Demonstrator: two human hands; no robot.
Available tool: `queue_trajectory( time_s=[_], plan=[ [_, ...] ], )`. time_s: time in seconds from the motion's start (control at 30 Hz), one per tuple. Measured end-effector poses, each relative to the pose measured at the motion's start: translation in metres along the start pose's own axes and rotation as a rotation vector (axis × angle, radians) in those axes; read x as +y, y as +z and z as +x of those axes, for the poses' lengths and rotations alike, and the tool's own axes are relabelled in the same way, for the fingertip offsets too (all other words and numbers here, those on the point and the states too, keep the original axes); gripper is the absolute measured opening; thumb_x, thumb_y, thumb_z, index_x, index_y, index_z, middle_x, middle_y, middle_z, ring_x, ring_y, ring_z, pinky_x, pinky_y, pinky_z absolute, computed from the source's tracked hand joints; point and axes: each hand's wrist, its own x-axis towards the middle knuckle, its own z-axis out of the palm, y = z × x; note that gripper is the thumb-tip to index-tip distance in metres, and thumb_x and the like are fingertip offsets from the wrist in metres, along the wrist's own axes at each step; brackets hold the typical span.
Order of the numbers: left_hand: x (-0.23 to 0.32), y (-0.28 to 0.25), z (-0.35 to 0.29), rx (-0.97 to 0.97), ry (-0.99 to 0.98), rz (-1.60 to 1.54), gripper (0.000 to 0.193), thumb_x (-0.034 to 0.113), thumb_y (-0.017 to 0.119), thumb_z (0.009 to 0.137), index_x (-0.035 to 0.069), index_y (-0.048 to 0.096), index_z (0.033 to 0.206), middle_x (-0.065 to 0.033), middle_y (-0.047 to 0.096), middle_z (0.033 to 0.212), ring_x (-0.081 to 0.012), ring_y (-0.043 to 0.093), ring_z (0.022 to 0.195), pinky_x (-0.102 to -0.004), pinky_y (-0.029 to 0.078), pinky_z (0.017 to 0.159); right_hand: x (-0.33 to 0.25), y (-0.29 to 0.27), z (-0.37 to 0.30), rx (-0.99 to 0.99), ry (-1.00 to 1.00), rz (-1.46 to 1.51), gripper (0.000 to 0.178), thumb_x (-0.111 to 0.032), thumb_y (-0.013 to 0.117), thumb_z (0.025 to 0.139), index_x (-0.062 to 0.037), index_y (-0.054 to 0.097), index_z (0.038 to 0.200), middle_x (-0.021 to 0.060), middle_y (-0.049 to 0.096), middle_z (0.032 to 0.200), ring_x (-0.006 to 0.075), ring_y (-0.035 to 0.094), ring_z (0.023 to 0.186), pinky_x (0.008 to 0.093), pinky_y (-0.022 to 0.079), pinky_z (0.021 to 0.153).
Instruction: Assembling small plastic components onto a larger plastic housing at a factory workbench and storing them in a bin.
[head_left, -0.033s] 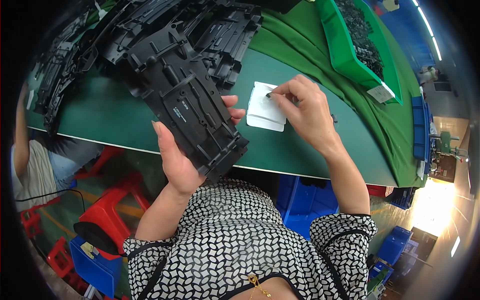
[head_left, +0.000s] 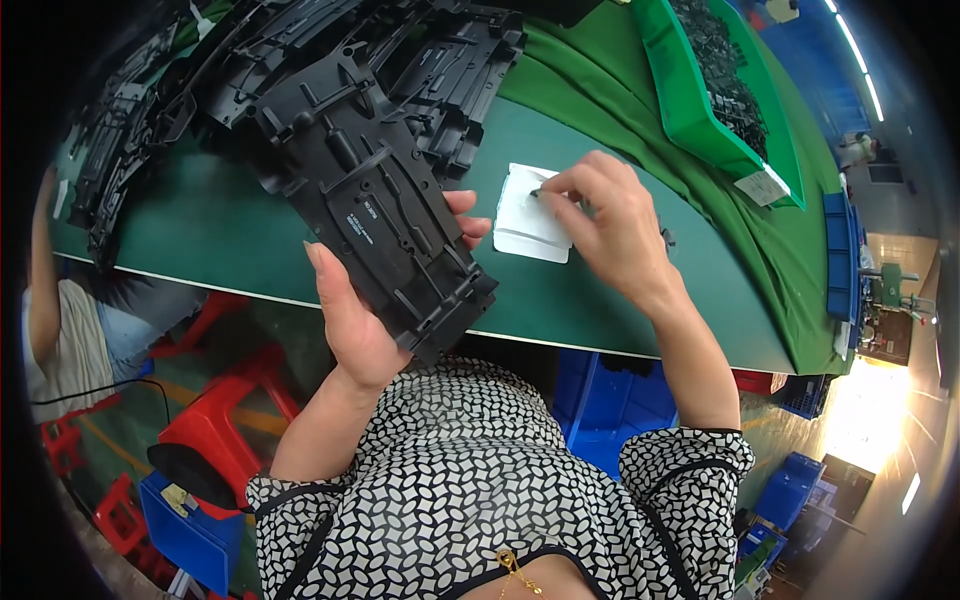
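My left hand (head_left: 362,335) grips the lower end of a long black moulded plastic part (head_left: 385,215). Its thumb lies on the near side and fingertips show past the right edge. The part tilts up and away to the left, ribs and pegs facing me. To the right, my right hand (head_left: 615,225) is closed in a pinch above a shallow white tray (head_left: 530,246) on the table. A small dark piece (head_left: 536,193) shows at its thumb and fingertip, too small to name. Whether it touches the tray I cannot tell.
More black moulded parts (head_left: 465,90) are heaped at the far left of the green table (head_left: 620,325). A green bin (head_left: 690,130) of small black pieces stands far right on green cloth (head_left: 570,75). Another person's arm (head_left: 42,270) is at the left edge. Red stools (head_left: 225,425) stand below.
My right fingertips have shifted very slightly over the white tray with the small dark piece. My left hand and the black part hold the same place.
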Motion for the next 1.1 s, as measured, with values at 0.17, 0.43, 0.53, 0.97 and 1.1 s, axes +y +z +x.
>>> queue_trajectory(
  time_s=[0.17,0.43,0.53,0.97,1.1],
  plan=[
    [0.001,-0.001,0.001,-0.007,0.004,0.028,0.087,0.07,0.015,0.081,-0.002,0.034,0.127,-0.0185,0.045,0.12,-0.0271,0.05,0.105,-0.0383,0.037,0.093,-0.003,-0.005,-0.004,-0.071,-0.357,-0.198,0.005,-0.007,0.062,0.072,-0.0056,0.06,0.076,0.0046,0.051,0.074,0.0196,0.049,0.072,0.0309,0.034,0.063],
    [0.001,-0.001,0.003,-0.011,-0.019,0.03,0.087,0.069,0.014,0.082,-0.002,0.034,0.127,-0.0178,0.045,0.122,-0.027,0.049,0.105,-0.0378,0.038,0.093,-0.01,-0.027,-0.002,-0.124,0.643,1.03,0.01,-0.011,0.062,0.078,-0.0034,0.057,0.072,-0.002,0.054,0.07,0.0048,0.046,0.062,0.0189,0.037,0.055],
    [0.0,0.001,0.002,-0.03,0.015,-0.026,0.083,0.065,0.013,0.085,-0.003,0.031,0.129,-0.0219,0.043,0.123,-0.0298,0.05,0.105,-0.0415,0.039,0.093,-0.014,-0.028,-0.004,-0.131,0.707,1.179,0.01,-0.01,0.063,0.077,-0.0048,0.057,0.071,-0.0022,0.05,0.063,0.0052,0.041,0.056,0.0196,0.033,0.051],
    [0.011,0.016,-0.001,0.102,-0.114,-0.134,0.083,0.066,0.017,0.084,-0.002,0.033,0.128,-0.02,0.044,0.124,-0.0309,0.052,0.103,-0.0415,0.044,0.088,-0.045,-0.034,-0.027,0.001,0.178,0.775,0.007,-0.001,0.063,0.076,0.0029,0.061,0.081,0.0052,0.056,0.077,0.0075,0.051,0.069,0.0202,0.041,0.058],
    [0.014,0.019,0.004,0.047,-0.09,-0.097,0.08,0.063,0.014,0.085,-0.003,0.036,0.126,-0.0199,0.045,0.123,-0.0296,0.051,0.105,-0.0399,0.044,0.089,-0.064,-0.027,-0.038,0.123,-0.36,0.397,0.024,0.006,0.068,0.062,-0.0015,0.063,0.084,0.0062,0.051,0.074,0.0159,0.05,0.062,0.0232,0.039,0.053]
  ],
)
